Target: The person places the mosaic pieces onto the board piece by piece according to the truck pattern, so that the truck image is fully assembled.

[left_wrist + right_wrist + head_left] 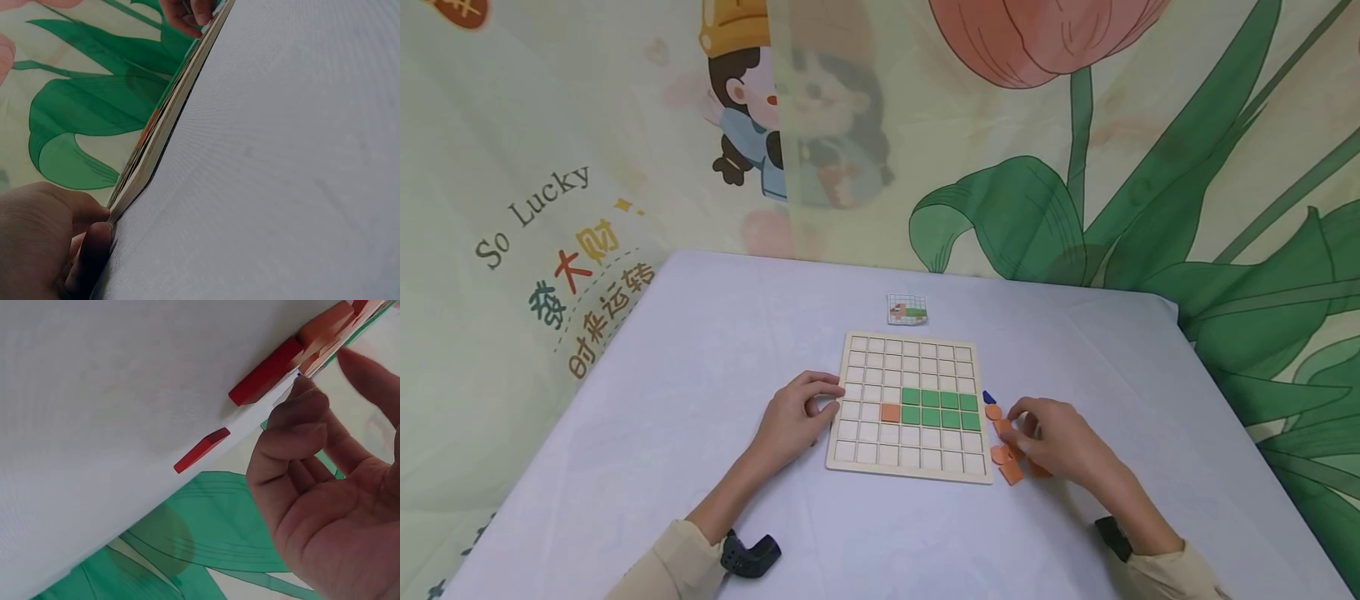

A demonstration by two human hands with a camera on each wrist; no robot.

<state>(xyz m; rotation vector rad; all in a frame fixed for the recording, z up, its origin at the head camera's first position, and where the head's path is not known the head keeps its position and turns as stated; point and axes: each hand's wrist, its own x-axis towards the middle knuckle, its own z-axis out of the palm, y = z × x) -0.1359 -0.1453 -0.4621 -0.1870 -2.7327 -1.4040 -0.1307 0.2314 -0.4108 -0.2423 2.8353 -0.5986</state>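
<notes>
A wooden grid board [868,454] lies flat on the white table. Two rows of green squares [931,407] fill part of its right half, and a single orange square [891,412] sits left of the lower row. My left hand [793,417] touches the board's left edge with its thumb and forefinger. Over loose orange pieces [1011,473] beside the board's right edge is my right hand [1060,437]. In the right wrist view its thumb and forefinger are apart, with nothing seen between them. The hand partly covers the pieces in the head view.
A small picture card [907,310] lies beyond the board's far edge. Near the board's right side is a dark blue piece [988,397]. The white table [587,467] extends to both sides, with a printed cloth backdrop [850,225] behind it.
</notes>
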